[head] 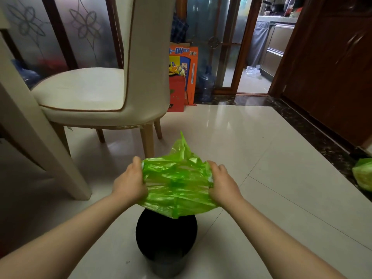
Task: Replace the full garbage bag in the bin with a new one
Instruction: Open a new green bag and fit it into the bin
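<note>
A new translucent green garbage bag (177, 182) is stretched between both hands, above the far side of the bin. My left hand (129, 182) grips its left edge and my right hand (222, 183) grips its right edge, fingers curled into the plastic. A black round bin (166, 238) stands on the tiled floor just below the bag, its dark inside showing. At the right edge of the view, a filled green bag (363, 174) lies on the floor, partly cut off.
A cream chair (112, 87) stands close behind the bin at the left, beside a cream table leg (40, 141). Orange boxes (182, 77) and a water bottle (206, 83) are at the back. A dark wooden cabinet (332, 77) runs along the right.
</note>
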Motion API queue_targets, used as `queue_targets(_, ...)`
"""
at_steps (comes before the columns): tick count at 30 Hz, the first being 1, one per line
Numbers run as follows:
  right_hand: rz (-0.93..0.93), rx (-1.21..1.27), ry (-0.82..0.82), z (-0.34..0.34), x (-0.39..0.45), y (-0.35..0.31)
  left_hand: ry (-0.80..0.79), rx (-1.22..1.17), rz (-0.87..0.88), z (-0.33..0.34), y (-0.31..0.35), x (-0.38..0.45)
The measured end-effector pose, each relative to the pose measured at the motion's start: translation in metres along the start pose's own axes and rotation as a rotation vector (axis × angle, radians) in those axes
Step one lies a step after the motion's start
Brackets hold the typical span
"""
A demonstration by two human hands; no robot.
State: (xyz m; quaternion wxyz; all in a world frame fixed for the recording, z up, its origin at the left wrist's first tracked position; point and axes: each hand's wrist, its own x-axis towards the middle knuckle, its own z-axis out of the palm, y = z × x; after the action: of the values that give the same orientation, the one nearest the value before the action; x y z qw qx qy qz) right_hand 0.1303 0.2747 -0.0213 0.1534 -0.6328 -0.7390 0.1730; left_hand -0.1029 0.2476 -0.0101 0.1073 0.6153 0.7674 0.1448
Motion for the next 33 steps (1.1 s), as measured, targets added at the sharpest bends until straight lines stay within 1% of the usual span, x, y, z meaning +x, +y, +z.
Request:
queue_targets(1, 0.009, 0.018, -0.043, -0.001, -0.001, 0.005, -0.004, -0.001, 0.001, 0.0, -0.004, -0.001)
queue_targets(3, 0.031, 0.146, -0.156, -0.004, -0.004, 0.011, -0.025, -0.013, 0.025, 0.002, -0.008, -0.003)
queue_targets(4, 0.016, 0.169, -0.173, -0.007, -0.006, 0.012, -0.047, -0.033, 0.037, 0.003, -0.009, -0.003)
queue_targets(5, -0.051, 0.084, -0.117, -0.009, -0.01, 0.011, -0.077, -0.065, 0.05, 0.004, -0.01, -0.003)
queue_targets(6, -0.176, -0.074, 0.025, -0.011, -0.013, 0.008, -0.115, -0.107, 0.063, 0.005, -0.01, -0.003)
queue_targets(7, -0.353, -0.196, 0.229, -0.008, -0.015, 0.003, -0.162, -0.161, 0.076, 0.006, -0.01, -0.003)
queue_targets(8, -0.56, -0.225, 0.416, -0.002, -0.016, -0.004, -0.213, -0.235, 0.079, 0.006, -0.011, -0.004)
queue_targets(9, -0.741, -0.195, 0.464, 0.009, -0.017, -0.014, -0.264, -0.33, 0.07, 0.006, -0.01, -0.005)
queue_targets(10, -0.862, -0.173, 0.361, 0.021, -0.019, -0.026, -0.315, -0.425, 0.049, 0.005, -0.01, -0.007)
queue_targets(11, -0.877, -0.169, 0.159, 0.034, -0.019, -0.035, -0.363, -0.505, 0.03, 0.005, -0.011, -0.01)
queue_targets(13, -0.687, -0.22, -0.287, 0.06, -0.019, -0.046, -0.438, -0.603, 0.009, 0.004, -0.014, -0.018)
queue_targets(14, -0.599, -0.282, -0.429, 0.069, -0.018, -0.047, -0.459, -0.616, 0.012, 0.005, -0.017, -0.022)
queue_targets(15, -0.572, -0.353, -0.488, 0.075, -0.017, -0.045, -0.466, -0.608, 0.013, 0.005, -0.021, -0.025)
queue_targets(17, -0.622, -0.46, -0.476, 0.08, -0.017, -0.039, -0.426, -0.588, -0.031, 0.006, -0.032, -0.028)
queue_targets(21, -0.875, -0.52, -0.335, 0.076, -0.019, -0.023, -0.143, -0.522, -0.212, 0.003, -0.063, -0.016)
queue_targets(22, -0.921, -0.541, -0.323, 0.075, -0.019, -0.017, -0.098, -0.504, -0.246, 0.002, -0.069, -0.013)
queue_targets(23, -0.932, -0.559, -0.33, 0.073, -0.019, -0.011, -0.075, -0.475, -0.269, 0.0, -0.073, -0.011)
queue_targets(24, -0.901, -0.555, -0.368, 0.069, -0.019, -0.005, -0.069, -0.432, -0.281, 0.0, -0.075, -0.01)
queue_targets(26, -0.824, -0.553, -0.436, 0.062, -0.022, 0.007, -0.123, -0.314, -0.276, -0.002, -0.073, -0.011)
queue_targets(27, -0.838, -0.571, -0.405, 0.061, -0.023, 0.012, -0.174, -0.26, -0.255, -0.003, -0.07, -0.015)
queue_targets(29, -0.857, -0.583, -0.33, 0.062, -0.025, 0.017, -0.247, -0.135, -0.18, 0.001, -0.062, -0.022)
queue_targets(30, -0.864, -0.547, -0.293, 0.062, -0.025, 0.017, -0.207, -0.046, -0.105, 0.004, -0.057, -0.028)
queue_targets(31, -0.877, -0.495, -0.254, 0.062, -0.026, 0.017, -0.091, 0.058, 0.02, 0.005, -0.049, -0.035)
queue_targets(33, -0.882, -0.415, -0.226, 0.057, -0.028, 0.013, 0.232, 0.251, 0.399, 0.012, -0.032, -0.046)
